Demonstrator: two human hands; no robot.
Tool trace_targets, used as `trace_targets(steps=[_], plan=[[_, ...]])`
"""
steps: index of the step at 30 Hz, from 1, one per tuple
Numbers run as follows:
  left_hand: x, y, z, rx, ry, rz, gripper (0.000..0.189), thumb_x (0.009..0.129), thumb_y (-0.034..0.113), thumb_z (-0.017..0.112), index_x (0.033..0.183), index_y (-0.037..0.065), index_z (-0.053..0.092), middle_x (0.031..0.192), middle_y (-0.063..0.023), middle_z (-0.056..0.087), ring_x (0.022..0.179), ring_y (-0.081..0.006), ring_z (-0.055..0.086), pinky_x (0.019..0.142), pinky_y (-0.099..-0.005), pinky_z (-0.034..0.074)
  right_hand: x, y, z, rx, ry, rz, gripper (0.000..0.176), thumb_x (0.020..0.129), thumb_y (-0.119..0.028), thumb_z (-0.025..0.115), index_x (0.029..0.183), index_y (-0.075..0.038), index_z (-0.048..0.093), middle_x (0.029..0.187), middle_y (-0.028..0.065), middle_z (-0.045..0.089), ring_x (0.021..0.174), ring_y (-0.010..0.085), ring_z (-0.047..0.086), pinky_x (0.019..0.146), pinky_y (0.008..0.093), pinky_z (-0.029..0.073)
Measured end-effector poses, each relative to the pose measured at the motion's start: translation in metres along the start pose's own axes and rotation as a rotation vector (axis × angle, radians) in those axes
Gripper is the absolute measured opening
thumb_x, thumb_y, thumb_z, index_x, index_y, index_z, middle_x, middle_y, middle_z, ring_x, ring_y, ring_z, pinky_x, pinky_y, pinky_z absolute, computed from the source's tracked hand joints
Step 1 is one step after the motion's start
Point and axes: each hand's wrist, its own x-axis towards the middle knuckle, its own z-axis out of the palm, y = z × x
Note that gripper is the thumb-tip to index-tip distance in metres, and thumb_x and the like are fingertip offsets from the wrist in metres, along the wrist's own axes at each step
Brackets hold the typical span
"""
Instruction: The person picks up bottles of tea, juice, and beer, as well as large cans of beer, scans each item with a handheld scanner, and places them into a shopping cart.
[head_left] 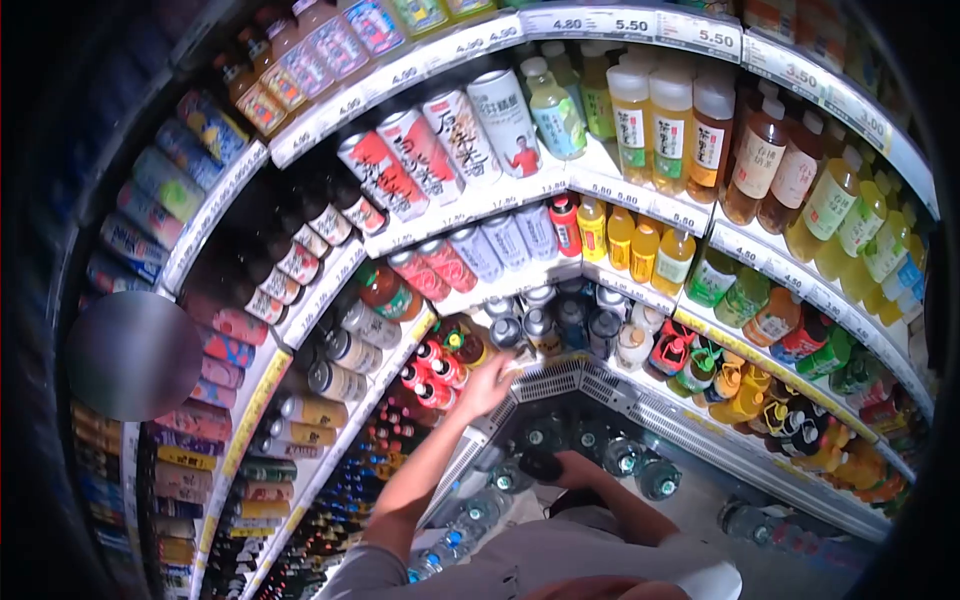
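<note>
My left hand [488,386] reaches to the bottom shelf at the corner, beside dark-capped cans [541,330]. Its fingers point toward the cans, and whether they touch or grip anything is too small to tell. Low in front of my body, my right hand [572,470] is closed around a dark object [540,464], which I cannot make out clearly. Red bottles [437,372] stand just left of my left hand. Below my hands, large clear water bottles [624,456] are on the floor.
Curved shelves of drinks rise on both sides, with price strips [640,28] along their edges. A slotted metal grille [548,382] edges the bottom shelf. More water bottles [752,524] lie at the lower right. A blurred round patch covers part of the left shelves.
</note>
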Motion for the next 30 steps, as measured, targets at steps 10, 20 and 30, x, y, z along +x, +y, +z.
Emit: trace_targets(steps=[10,20,30], plan=[[0.368,0.185,-0.025,0.236,0.472,0.607,0.052,0.088,0.005,0.059,0.138,-0.004,0.046,0.14,-0.0359,0.038,0.13,-0.0538,0.039,0.112,-0.0577,0.032,-0.012,-0.003,-0.064,0.235,0.334,0.128,0.046,0.076,-0.039,0.086,0.109,-0.008,0.075,0.092,0.0098,0.075,0.088,0.0212,0.072,0.082,0.038,0.054],[0.434,0.172,-0.028,0.422,0.545,0.341,0.029,0.086,0.006,0.06,0.111,-0.008,0.054,0.128,-0.0339,0.042,0.115,-0.0533,0.043,0.102,-0.0618,0.035,-0.018,-0.016,-0.067,0.255,0.33,0.282,0.048,0.077,-0.041,0.085,0.109,-0.007,0.074,0.094,0.0089,0.075,0.086,0.0161,0.069,0.083,0.0366,0.053],[0.381,0.166,-0.002,0.066,0.529,0.479,0.038,0.08,0.017,0.08,0.107,0.002,0.058,0.102,-0.0185,0.066,0.104,-0.037,0.064,0.089,-0.0452,0.05,-0.007,0.0,-0.056,0.212,0.245,0.218,0.047,0.077,-0.039,0.086,0.111,-0.009,0.075,0.093,0.0072,0.075,0.083,0.0157,0.069,0.08,0.0356,0.053]])
